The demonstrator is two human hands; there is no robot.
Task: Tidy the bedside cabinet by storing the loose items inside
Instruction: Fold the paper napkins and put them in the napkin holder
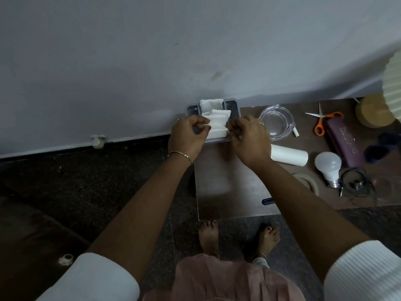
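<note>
On the near part of the bedside cabinet top both hands meet at a small grey tray by the far left corner. The left hand pinches the left edge of the folded white cloths standing in the tray's middle compartment. The right hand curls at the tray's right side; its hold is unclear. A glass ashtray sits just right.

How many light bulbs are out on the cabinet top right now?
1. The bulb lies on the cabinet top, between the white roll and the black cable. The right arm covers part of the top, so another could be hidden.
</note>
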